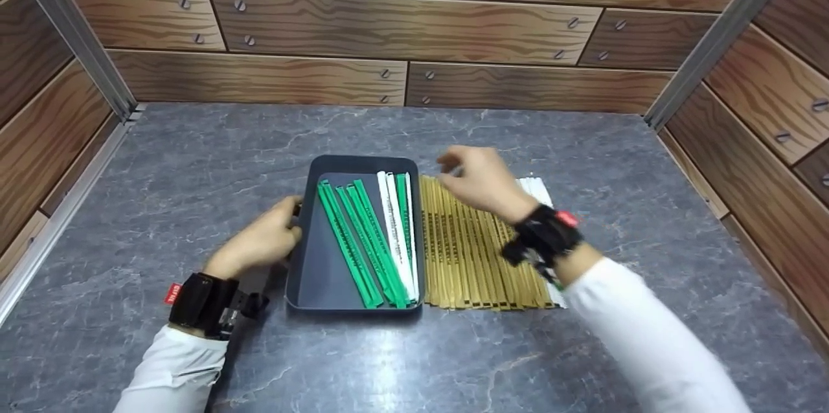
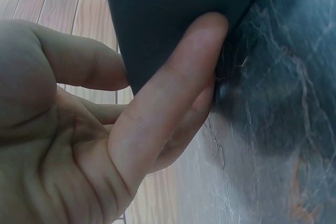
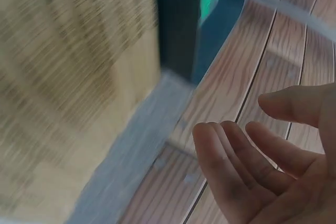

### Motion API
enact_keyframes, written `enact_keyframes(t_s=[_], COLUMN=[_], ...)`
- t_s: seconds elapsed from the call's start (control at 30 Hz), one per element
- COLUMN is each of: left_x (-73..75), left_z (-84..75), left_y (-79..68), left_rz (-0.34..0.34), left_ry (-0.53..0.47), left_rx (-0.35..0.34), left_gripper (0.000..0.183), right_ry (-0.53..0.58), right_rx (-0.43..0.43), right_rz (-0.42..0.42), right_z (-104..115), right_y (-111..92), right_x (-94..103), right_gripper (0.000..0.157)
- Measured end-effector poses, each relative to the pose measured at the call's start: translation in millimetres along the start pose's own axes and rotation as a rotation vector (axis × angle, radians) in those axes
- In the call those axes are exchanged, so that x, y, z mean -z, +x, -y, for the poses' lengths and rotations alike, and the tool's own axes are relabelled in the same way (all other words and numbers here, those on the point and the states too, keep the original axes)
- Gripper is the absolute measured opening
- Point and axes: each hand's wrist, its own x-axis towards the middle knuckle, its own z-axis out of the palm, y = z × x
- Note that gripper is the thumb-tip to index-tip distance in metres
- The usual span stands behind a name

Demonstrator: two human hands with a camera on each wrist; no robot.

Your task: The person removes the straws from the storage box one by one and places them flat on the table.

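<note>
A dark grey rectangular tray holds several long, slim green stick packets and a few white ones, leaning toward its right side. My left hand grips the tray's left wall; in the left wrist view one finger lies along the outside wall and another digit meets the edge. Beside the tray's right wall lies a row of gold stick packets. Above the far part of that row is my right hand, holding nothing, fingers loosely bent. The right wrist view shows a gap between thumb and fingers.
White stick packets lie at the right end of the gold row, partly covered by the right wrist. Wood-patterned panels stand behind and on both sides of the grey marbled table.
</note>
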Motion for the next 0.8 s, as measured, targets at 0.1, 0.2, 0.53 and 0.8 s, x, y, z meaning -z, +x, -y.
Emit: enact_keyframes(t_s=[0.1, 0.2, 0.53, 0.8], left_x=[-0.2, -0.3, 0.5, -0.4], left_z=[-0.3, -1.3, -2.7, -2.3], left_y=[0.3, 0.3, 0.5, -0.8], left_rz=[-0.001, 0.002, 0.002, 0.011], left_ry=[-0.017, -0.036, -0.024, -0.053], left_rx=[-0.003, 0.005, 0.01, 0.028], left_gripper=[0.061, 0.061, 0.062, 0.063], right_ry=[-0.018, -0.08, -0.313, -0.196], right_rx=[-0.009, -0.022, -0.039, -0.169], right_rz=[0.058, 0.102, 0.148, 0.225], right_z=[21, 36, 57, 59], right_y=[14, 29, 56, 61], right_x=[-19.8, -39.4, -81.6, -97.8], right_gripper=[0.041, 0.045, 0.029, 0.02])
